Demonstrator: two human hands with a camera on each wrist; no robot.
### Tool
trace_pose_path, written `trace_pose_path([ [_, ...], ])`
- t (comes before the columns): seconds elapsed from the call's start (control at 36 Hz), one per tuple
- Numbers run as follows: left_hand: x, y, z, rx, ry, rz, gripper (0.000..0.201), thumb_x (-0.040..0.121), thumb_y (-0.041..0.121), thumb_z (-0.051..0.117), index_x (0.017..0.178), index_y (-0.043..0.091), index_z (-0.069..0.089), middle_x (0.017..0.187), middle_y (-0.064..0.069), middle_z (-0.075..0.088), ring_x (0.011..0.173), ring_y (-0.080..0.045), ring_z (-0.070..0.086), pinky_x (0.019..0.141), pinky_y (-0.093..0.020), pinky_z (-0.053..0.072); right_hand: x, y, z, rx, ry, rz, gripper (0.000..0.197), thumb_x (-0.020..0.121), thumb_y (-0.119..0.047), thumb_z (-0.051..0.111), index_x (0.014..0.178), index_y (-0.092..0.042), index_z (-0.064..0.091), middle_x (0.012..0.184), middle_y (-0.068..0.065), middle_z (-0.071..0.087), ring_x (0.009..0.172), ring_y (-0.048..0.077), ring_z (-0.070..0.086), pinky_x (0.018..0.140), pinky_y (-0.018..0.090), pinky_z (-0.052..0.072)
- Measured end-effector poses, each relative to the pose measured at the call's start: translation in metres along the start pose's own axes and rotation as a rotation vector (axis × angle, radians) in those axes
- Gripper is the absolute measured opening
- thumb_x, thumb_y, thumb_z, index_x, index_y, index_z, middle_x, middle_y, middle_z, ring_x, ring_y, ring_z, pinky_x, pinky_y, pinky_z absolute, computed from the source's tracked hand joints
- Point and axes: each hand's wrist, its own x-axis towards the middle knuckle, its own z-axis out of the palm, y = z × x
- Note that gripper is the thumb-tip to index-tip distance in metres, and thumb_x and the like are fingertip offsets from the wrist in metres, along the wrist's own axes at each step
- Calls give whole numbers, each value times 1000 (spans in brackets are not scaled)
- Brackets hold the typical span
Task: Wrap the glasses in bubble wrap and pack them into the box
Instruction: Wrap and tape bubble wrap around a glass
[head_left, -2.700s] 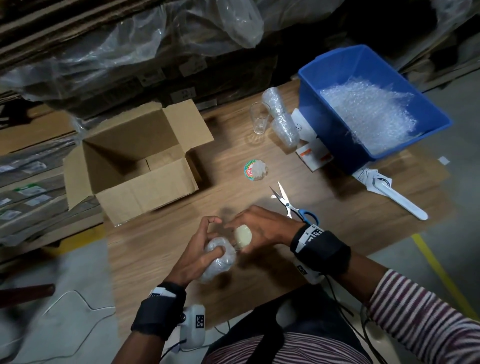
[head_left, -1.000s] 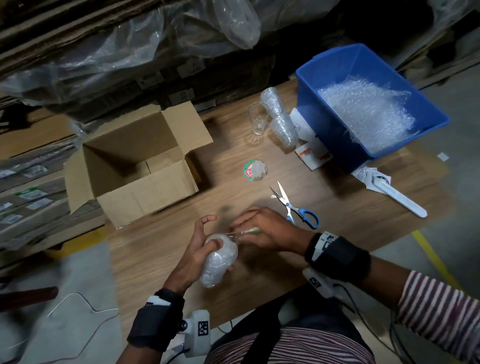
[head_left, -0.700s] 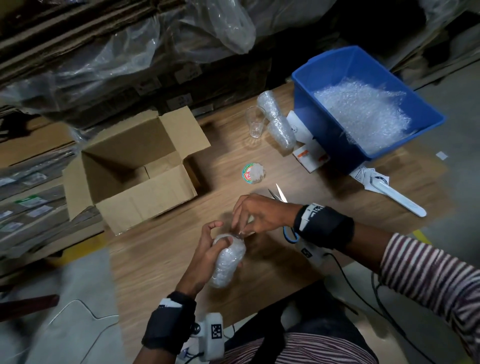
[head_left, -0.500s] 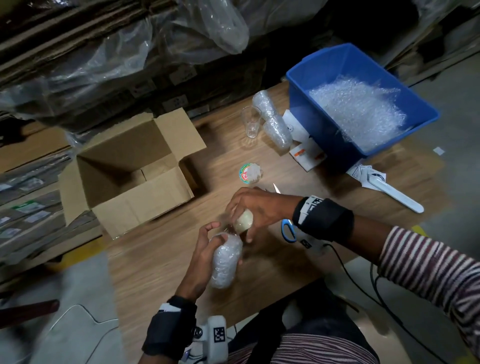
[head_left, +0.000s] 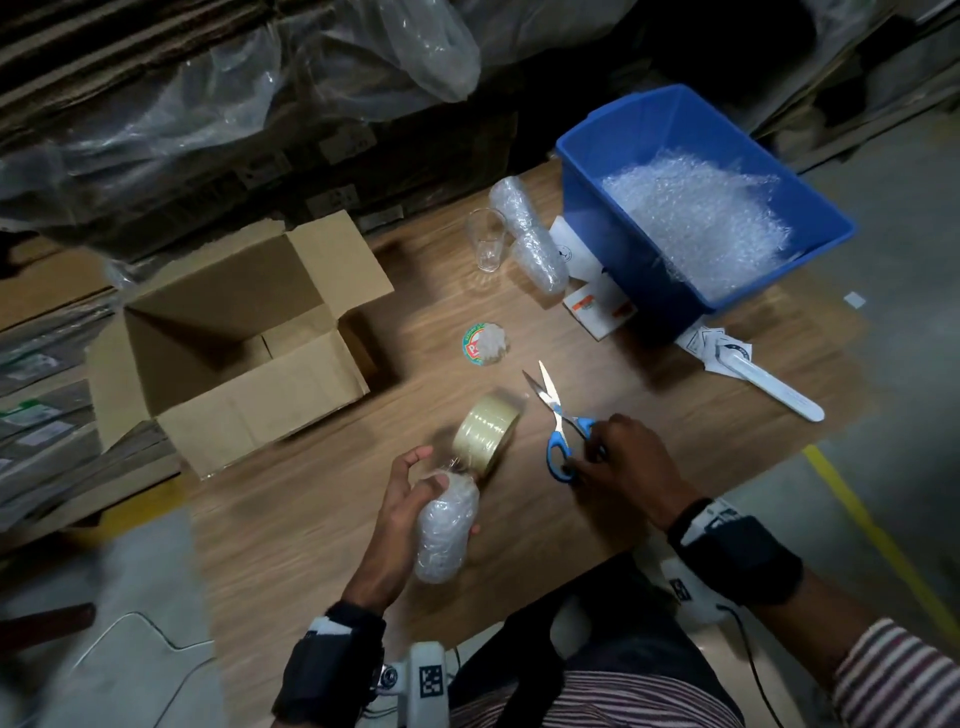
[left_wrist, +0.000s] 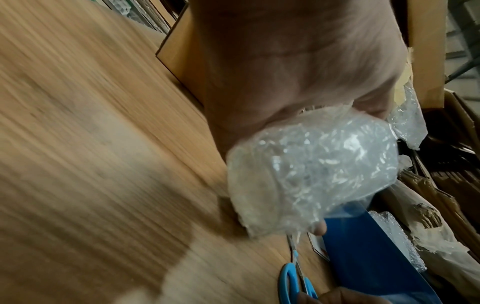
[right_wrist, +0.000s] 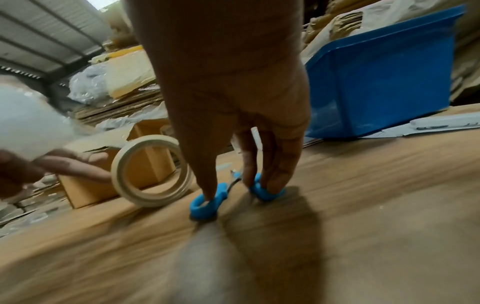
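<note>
Left hand (head_left: 402, 512) is raised over the counter (head_left: 291, 519), palm turned inward, fingers (head_left: 415, 457) curled round the wrapped glass (head_left: 447, 530), which sits tilted, top end toward the tape roll (head_left: 485, 431). A strand of tape appears to run from the wrap's top to the roll; the join is too small to confirm. The roll stands on edge on the counter, just beside the left fingertips.

Right hand (head_left: 628, 462) is low over the counter, palm down, fingers pointing down onto the blue handles of the scissors (head_left: 556, 415). Right wrist view: thumb tip in or on one handle loop, two fingers (right_wrist: 279, 164) on the other. Fingers look near straight, narrow spread; scissors lie flat, blades part open, pointing away. Can't tell if the loops are properly threaded.

Cardboard box (head_left: 234, 343) is open, far-left of the hands, nothing visible inside. One bare glass (head_left: 485, 244) stands upright near the blue bin (head_left: 613, 218), with two wrapped glasses (head_left: 530, 241) lying just beside it. Bubble wrap (head_left: 696, 223) is in the bin.

Hard to read: both wrist views are motion-blurred on the counter. Left wrist view shows mostly palm and the wrap's base; left fingers mostly hidden behind it.
</note>
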Motion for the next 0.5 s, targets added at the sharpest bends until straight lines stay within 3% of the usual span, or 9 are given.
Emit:
trace_pose_path([
  [0.14,-3,0,2,24,-17,5,53,80,26,65,130,24,50,118,-24,70,80,-43,72,89,-83,41,-6,-9,7,-8,105,82,55,70,-46,88,97,-10,55,92,12,69,87,34,67,68,35,46],
  [0.22,-5,-1,2,44,-16,11,54,81,27,65,132,25,48,120,-26,69,83,-44,72,89,-83,42,-2,-18,4,-75,51,111,56,68,-46,89,101,-10,61,99,11,70,92,30,67,71,30,44],
  [0.33,-6,-3,3,57,-14,32,59,80,25,64,136,21,45,109,-19,74,78,-42,72,87,-79,44,4,-24,-6,-236,-66,122,53,75,-56,81,105,-14,67,104,9,71,97,29,68,77,32,49],
  [0.39,-7,-2,4,61,-17,42,60,80,24,64,136,20,45,107,-18,75,78,-41,72,87,-79,45,9,-20,-20,-150,-132,189,48,72,-57,83,92,-17,68,92,6,67,91,27,67,71,30,48],
  [0.44,-8,-2,5,64,-15,51,59,80,24,65,136,22,46,110,-21,73,80,-43,72,86,-76,47,12,-7,-36,13,-249,193,43,67,-56,84,67,-16,66,70,1,63,76,19,62,58,27,40],
  [0.5,-8,-3,5,59,-4,55,59,80,24,66,136,22,46,115,-26,70,80,-45,71,83,-69,52,11,11,-47,293,-318,147,37,64,-43,83,65,-8,72,67,11,68,72,17,63,62,31,47],
])
